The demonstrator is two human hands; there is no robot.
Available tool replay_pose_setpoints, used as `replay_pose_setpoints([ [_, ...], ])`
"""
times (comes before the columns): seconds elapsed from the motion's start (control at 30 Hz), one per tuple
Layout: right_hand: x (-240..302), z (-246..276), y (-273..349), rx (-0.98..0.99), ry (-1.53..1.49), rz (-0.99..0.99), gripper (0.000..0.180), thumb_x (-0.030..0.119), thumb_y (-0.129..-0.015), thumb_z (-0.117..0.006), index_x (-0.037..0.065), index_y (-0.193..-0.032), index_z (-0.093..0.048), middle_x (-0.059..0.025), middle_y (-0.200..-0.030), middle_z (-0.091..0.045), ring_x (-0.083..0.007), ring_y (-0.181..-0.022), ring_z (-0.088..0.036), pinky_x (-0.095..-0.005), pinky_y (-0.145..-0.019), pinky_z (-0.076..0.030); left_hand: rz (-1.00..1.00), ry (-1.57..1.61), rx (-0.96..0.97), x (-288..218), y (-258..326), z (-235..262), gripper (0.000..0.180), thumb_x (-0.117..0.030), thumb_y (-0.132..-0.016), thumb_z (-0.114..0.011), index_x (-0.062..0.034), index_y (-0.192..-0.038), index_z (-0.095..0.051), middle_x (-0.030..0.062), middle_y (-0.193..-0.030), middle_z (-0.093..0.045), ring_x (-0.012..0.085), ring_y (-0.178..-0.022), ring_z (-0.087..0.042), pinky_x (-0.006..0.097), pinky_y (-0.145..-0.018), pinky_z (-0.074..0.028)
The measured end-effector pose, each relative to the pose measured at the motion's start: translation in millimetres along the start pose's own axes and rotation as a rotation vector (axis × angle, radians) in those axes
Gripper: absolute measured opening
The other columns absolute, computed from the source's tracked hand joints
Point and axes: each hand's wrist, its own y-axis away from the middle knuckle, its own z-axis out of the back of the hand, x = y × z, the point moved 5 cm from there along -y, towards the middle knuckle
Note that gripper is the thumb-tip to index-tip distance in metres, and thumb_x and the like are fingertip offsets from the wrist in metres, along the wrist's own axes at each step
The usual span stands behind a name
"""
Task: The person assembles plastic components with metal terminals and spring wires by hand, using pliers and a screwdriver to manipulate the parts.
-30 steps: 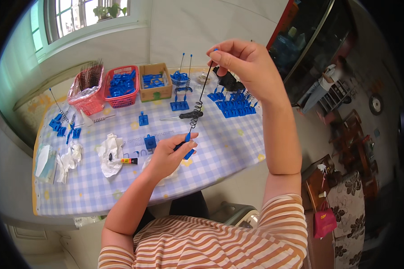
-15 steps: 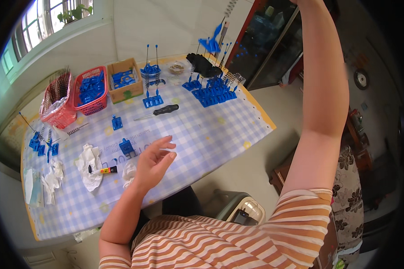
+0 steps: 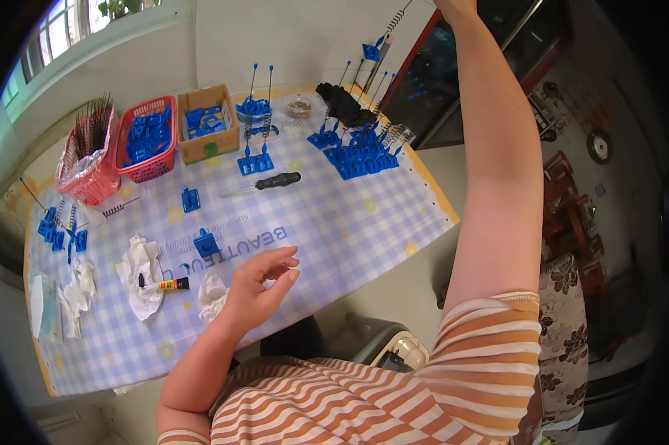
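My right hand [image 3: 459,7] is raised at the top edge, its fingers mostly cut off by the picture. From it a thin rod with a coil spring [image 3: 396,20] slants down to a blue plastic piece [image 3: 372,51], held in the air before the wall. My left hand [image 3: 254,295] hovers over the near edge of the table, empty, with fingers loosely bent and thumb apart. Closest to it are a crumpled white tissue [image 3: 212,294] and a small blue plastic base [image 3: 205,243]. A yellow-and-black glue tube [image 3: 174,284] lies on another tissue [image 3: 143,298].
Along the back stand a pink basket of rods [image 3: 89,185], a red basket of blue parts [image 3: 147,174] and a cardboard box [image 3: 210,150]. Several assembled blue pieces [image 3: 360,159] crowd the right corner by a black glove [image 3: 342,105]. A screwdriver [image 3: 279,180] lies mid-table.
My right hand has shifted left in view, and the blue piece on its rod has risen and swung to the right. The left hand stays nearly in place; the whole view has shifted slightly.
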Motion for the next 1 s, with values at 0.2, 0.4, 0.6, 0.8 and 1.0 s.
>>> replay_pose_setpoints([
  [0.2,-52,-58,12,0.168,-0.063,-0.114,0.021,0.015,-0.08,-0.061,-0.003,-0.085,-0.072,-0.0164,-0.076,-0.07,-0.026,-0.077,-0.069,-0.0357,-0.071,-0.053,0.033,-0.033,0.025,-6,1,1,0.034,-0.005,-0.087,-0.065,-0.0038,-0.121,-0.06,0.0084,-0.101,-0.067,0.0122,-0.091,-0.062,0.026,-0.081,-0.05],
  [0.4,-118,-114,8,0.415,-0.154,-0.126,0.024,0.018,-0.085,-0.064,-0.002,-0.098,-0.068,-0.0079,-0.086,-0.071,-0.0166,-0.078,-0.071,-0.0253,-0.054,-0.047,0.03,-0.026,0.066,-8,1,-2,0.034,-0.005,-0.088,-0.064,-0.0038,-0.121,-0.06,0.0066,-0.103,-0.067,0.0099,-0.092,-0.06,0.026,-0.082,-0.048],
  [0.6,-103,-132,37,0.644,-0.019,-0.121,0.021,0.013,-0.085,-0.064,-0.003,-0.098,-0.068,-0.01,-0.085,-0.07,-0.0155,-0.074,-0.071,-0.0239,-0.05,-0.041,0.021,-0.046,0.064,-10,1,-1,0.032,-0.005,-0.088,-0.064,-0.0041,-0.119,-0.061,0.007,-0.102,-0.066,0.0113,-0.093,-0.061,0.026,-0.082,-0.048],
  [0.8,-93,-129,53,0.752,-0.094,-0.107,0.015,0.017,-0.081,-0.066,0.003,-0.083,-0.07,-0.0051,-0.076,-0.072,-0.0133,-0.065,-0.069,-0.0303,-0.051,-0.046,-0.018,-0.064,0.042,-10,-2,-2,0.031,-0.007,-0.085,-0.067,-0.0045,-0.116,-0.063,0.0099,-0.098,-0.067,0.0155,-0.087,-0.064,0.028,-0.078,-0.051],
  [1.0,-83,-130,62,0.778,0.032,-0.063,0.018,0.014,-0.082,-0.068,0.001,-0.094,-0.071,-0.0071,-0.078,-0.07,-0.0131,-0.069,-0.07,-0.0237,-0.044,-0.031,-0.008,-0.063,0.055,-9,0,0,0.031,-0.006,-0.087,-0.066,-0.0042,-0.117,-0.063,0.0092,-0.101,-0.066,0.0149,-0.091,-0.064,0.028,-0.081,-0.05],
])
